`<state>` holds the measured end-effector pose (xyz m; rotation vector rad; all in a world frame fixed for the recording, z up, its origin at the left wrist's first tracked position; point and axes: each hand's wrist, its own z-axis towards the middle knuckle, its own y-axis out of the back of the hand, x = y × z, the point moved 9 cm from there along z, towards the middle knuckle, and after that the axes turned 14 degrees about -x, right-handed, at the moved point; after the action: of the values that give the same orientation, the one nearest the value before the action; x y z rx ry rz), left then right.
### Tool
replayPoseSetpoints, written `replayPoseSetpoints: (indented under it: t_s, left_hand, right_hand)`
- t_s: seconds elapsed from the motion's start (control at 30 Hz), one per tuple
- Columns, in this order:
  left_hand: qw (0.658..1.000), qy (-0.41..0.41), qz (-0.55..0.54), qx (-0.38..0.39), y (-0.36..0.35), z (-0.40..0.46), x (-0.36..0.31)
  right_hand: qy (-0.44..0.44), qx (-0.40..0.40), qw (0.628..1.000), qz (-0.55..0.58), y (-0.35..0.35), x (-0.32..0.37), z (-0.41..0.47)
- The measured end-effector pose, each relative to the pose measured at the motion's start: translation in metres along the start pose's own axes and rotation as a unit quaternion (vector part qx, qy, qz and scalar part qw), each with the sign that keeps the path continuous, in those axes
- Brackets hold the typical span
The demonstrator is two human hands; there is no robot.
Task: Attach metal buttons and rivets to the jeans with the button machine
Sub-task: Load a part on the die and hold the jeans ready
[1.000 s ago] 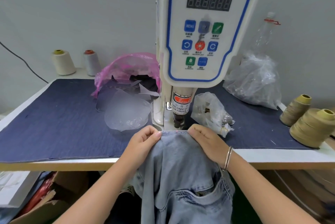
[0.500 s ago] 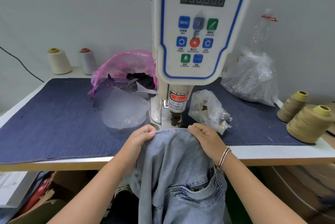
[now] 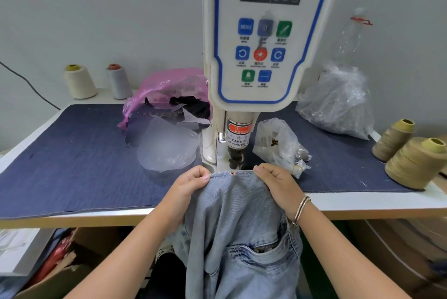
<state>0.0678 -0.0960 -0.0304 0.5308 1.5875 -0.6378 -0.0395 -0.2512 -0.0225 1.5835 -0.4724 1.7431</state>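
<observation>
**Lining the waistband edge up under the punch**

Both hands are nudging the light blue denim jeans (image 3: 239, 221) a bit further toward the white servo button machine (image 3: 261, 40) than a second ago; the view is also sitting closer to the panel.

Left hand (image 3: 187, 184) is pinching the left part of the folded top edge, fingers (image 3: 202, 174) curled onto the cloth. Right hand (image 3: 275, 181) is gripping the right part the same way, so the edge is being held taut between them. A small red dot (image 3: 232, 173) is showing on that edge, just in front of the dark metal punch head (image 3: 235, 154).

Jeans are hanging off the front of the table (image 3: 72, 214), only the top edge lying on it.

Step looks like positioning, nothing pressed yet. Next move calls for sliding the marked spot under the punch, fingers kept off to the sides.
</observation>
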Motion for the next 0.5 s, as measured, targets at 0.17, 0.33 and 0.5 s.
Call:
replayPoseSetpoints:
  t_s: [0.17, 0.33, 0.5]
  left_hand:
    - [0.999, -0.042, 0.016, 0.013, -0.001, -0.002, -0.005]
    - [0.998, -0.049, -0.007, 0.039, -0.008, -0.013, -0.003]
    - [0.995, 0.016, 0.083, 0.052, -0.015, -0.007, 0.020]
  right_hand:
    - [0.011, 0.001, 1.000, 0.010, 0.000, 0.003, -0.002]
    - [0.087, 0.002, 0.996, -0.006, -0.001, 0.027, -0.017]
    - [0.202, -0.005, 0.978, -0.043, -0.007, 0.074, -0.039]
